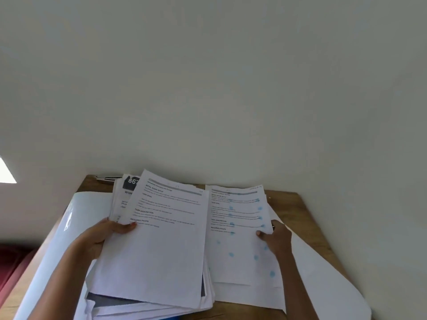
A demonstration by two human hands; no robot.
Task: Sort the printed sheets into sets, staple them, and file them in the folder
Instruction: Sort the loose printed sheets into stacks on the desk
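Printed sheets (150, 262) lie in a thick, loosely fanned stack at the near middle of the wooden table (284, 199), and from my remote seat I see a sliver of something blue (171, 317) poking out under the nearest edge. Dark grey pages show at the stack's lower left corner. The left hand (104, 236) grips the stack's left edge, thumb laid across the top page and the other fingers tucked beneath, so the upper pages sit lifted and tilted. Just to the right, touching the stack, lies a spotted sheet (238, 227) marked with blue dots, resting on a few more white pages. The right hand (277, 239) pinches its right edge, thumb on top and fingers curled under. A broad white sheet (323, 273) spreads beneath that hand toward the table's right side. On the left, a glossy white cover (69, 218) runs along the table edge under the stack; I cannot tell whether it is the folder. Farther back, a page with a dark block (129, 183) peeks out behind the top page. Beyond it a small metal object (108, 179) sits at the table's far left corner against the pale wall (208, 88).
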